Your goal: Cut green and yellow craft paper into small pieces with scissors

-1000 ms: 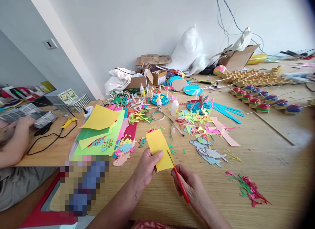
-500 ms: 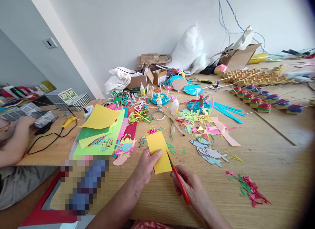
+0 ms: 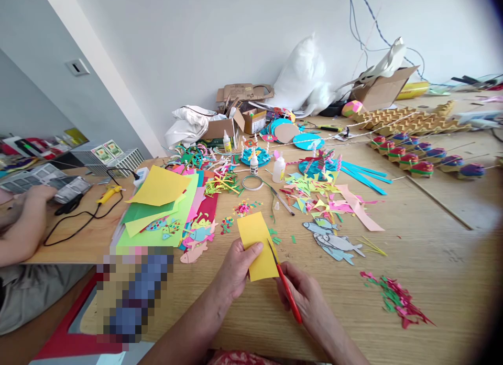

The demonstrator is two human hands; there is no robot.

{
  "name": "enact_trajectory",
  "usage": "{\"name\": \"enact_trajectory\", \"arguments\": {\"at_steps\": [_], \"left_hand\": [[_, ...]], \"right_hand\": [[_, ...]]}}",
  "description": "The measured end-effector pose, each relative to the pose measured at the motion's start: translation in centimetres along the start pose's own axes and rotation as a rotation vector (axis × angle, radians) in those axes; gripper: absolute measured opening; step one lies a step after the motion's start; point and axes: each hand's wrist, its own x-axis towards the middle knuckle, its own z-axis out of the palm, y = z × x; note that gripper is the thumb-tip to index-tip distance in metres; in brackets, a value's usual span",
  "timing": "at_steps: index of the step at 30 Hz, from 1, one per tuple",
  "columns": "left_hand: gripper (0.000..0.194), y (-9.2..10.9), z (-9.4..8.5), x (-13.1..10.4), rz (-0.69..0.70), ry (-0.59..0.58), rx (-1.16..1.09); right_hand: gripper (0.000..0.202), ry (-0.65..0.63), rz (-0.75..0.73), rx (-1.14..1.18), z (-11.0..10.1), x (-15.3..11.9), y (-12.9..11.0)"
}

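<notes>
My left hand pinches a yellow paper strip by its lower left edge, thumb on top, holding it just above the wooden table. My right hand grips red-handled scissors. Their blades point up and left and meet the strip's right edge. Grey paper fish cutouts lie to the right of the strip.
A stack of coloured paper sheets lies at the left, with glue bottles, a tape ring and paper scraps behind. Red and green shreds sit at the right. Another person's arm rests at the far left beside a glue gun.
The yellow strip and both hands stay almost where they were; the strip has shifted slightly and the scissor blades sit a little further along its right edge.
</notes>
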Motion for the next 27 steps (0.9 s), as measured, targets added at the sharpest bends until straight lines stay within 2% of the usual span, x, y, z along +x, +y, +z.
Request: {"name": "enact_trajectory", "arguments": {"at_steps": [6,12,21,27], "left_hand": [[0.027,-0.14,-0.36,0.08,0.009,0.001,0.012],[0.027,0.21,-0.7,0.59,0.073,0.064,0.087],[0.028,-0.23,-0.37,0.3,0.005,0.007,0.069],[0.027,-0.24,-0.16,0.17,-0.023,-0.021,0.023]], "right_hand": [[0.032,0.034,-0.018,-0.069,-0.09,-0.01,0.05],[0.034,0.024,-0.004,-0.086,0.03,-0.01,-0.38],[0.03,-0.048,0.057,0.013,-0.11,0.04,-0.61],[0.031,0.006,0.015,-0.044,-0.16,-0.04,-0.69]]}}
